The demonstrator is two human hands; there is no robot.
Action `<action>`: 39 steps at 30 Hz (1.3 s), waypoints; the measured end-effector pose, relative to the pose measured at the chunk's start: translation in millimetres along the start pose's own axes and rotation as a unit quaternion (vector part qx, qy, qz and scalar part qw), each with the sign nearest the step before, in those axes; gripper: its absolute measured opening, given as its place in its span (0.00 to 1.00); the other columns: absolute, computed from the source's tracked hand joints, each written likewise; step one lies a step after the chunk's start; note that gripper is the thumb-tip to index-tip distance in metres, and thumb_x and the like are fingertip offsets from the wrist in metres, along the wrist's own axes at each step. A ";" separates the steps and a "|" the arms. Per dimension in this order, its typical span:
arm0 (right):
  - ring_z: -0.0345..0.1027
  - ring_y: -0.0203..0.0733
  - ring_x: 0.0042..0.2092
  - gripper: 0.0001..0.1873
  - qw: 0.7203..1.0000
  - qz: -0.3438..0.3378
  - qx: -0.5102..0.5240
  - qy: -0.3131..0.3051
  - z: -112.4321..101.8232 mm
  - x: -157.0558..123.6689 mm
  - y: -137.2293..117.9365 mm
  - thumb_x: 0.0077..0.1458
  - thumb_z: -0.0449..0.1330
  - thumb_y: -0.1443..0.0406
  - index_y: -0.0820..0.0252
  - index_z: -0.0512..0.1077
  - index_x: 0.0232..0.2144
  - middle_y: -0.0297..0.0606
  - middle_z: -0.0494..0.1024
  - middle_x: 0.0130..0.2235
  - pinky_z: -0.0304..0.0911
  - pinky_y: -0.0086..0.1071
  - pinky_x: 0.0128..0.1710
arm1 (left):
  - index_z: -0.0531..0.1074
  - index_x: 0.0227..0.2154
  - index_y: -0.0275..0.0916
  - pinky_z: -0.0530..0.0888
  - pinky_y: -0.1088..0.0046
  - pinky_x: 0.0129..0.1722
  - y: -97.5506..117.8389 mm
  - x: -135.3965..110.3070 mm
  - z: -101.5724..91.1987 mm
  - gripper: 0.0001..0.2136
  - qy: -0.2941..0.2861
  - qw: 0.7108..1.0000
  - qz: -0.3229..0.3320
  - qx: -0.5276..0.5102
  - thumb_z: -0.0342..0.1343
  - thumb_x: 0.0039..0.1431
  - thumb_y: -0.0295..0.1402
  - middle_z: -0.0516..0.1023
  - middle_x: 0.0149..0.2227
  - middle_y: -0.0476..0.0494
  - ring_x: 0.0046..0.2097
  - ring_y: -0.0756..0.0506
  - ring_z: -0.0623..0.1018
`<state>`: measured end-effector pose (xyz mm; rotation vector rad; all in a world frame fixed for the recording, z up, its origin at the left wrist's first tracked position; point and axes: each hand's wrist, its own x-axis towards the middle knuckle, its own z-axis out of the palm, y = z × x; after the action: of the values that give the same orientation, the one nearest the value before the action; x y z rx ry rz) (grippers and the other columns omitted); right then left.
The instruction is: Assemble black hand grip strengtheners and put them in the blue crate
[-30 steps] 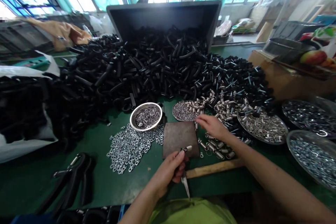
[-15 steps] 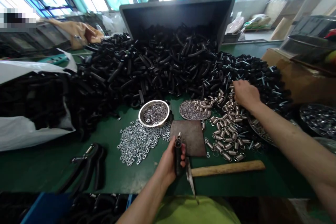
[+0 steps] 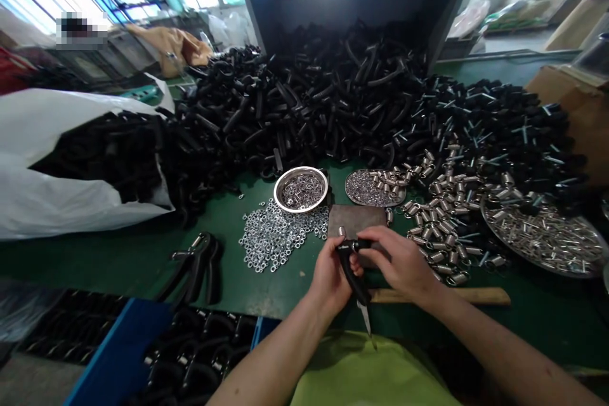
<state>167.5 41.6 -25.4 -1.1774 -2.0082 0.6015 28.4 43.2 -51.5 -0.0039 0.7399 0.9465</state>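
Observation:
My left hand [image 3: 329,276] is wrapped round a curved black handle [image 3: 354,279] over the table's front edge. A small coil spring [image 3: 341,231] sticks up at the handle's top end. Pinched between the thumb and fingers of my right hand [image 3: 406,261] is a small black knob [image 3: 364,244], held against the side of the handle's top; whether its bolt sits in the handle is hidden. Behind both hands lies a flat metal plate [image 3: 356,216]. A hammer [image 3: 483,296] rests beneath my right hand, its wooden shaft partly covered.
Loose nuts [image 3: 271,238] lie beside a round metal bowl [image 3: 301,189]. Springs [image 3: 438,222] are heaped at right, near a tray of pins [image 3: 547,235]. Black handles [image 3: 304,108] pile up behind. An assembled black piece [image 3: 202,269] lies at left, above a blue crate [image 3: 121,342].
My right hand has come back from the pile at the right with a black knob and brought it to the handle. My left hand has tilted the handle. The view has shifted left.

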 end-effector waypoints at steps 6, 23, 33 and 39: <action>0.69 0.46 0.27 0.19 0.980 0.125 -0.153 -0.024 16.8 2.9 0.5 0.58 0.50 0.53 0.59 0.71 0.26 0.40 0.73 0.23 0.61 0.37 0.28 | 0.63 0.21 0.35 0.62 0.78 0.21 -4.4 -4.5 0.8 0.09 0.040 0.996 0.083 0.018 0.53 0.50 0.35 0.64 0.15 0.52 0.18 0.54 0.62; 0.72 0.43 0.34 0.16 0.991 0.101 0.031 -0.077 15.3 7.0 -4.0 0.61 0.46 0.62 0.58 0.64 0.48 0.38 0.77 0.30 0.66 0.36 0.34 | 0.63 0.23 0.36 0.60 0.78 0.24 -0.7 -5.2 -15.2 0.10 0.026 0.957 0.234 0.168 0.53 0.53 0.37 0.63 0.20 0.54 0.22 0.54 0.63; 0.60 0.32 0.19 0.14 0.819 0.332 0.468 -0.018 39.4 6.7 -8.4 0.53 0.56 0.54 0.56 0.65 0.37 0.27 0.67 0.22 0.59 0.27 0.18 | 0.62 0.37 0.39 0.67 0.75 0.34 4.1 -7.7 -9.3 0.12 0.136 0.846 0.340 0.387 0.52 0.55 0.41 0.68 0.31 0.51 0.32 0.50 0.70; 0.49 0.32 0.10 0.24 0.784 0.422 0.442 -0.109 43.4 11.8 10.6 0.54 0.46 0.43 0.57 0.61 0.26 0.23 0.58 0.10 0.44 0.24 0.10 | 0.59 0.43 0.40 0.68 0.67 0.42 9.9 -4.4 -14.1 0.29 0.195 0.674 0.366 0.611 0.64 0.40 0.45 0.71 0.41 0.44 0.43 0.43 0.73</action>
<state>135.9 55.5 -56.0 -1.3309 -0.9397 1.9345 11.4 41.6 -56.6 1.4242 1.7514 1.0194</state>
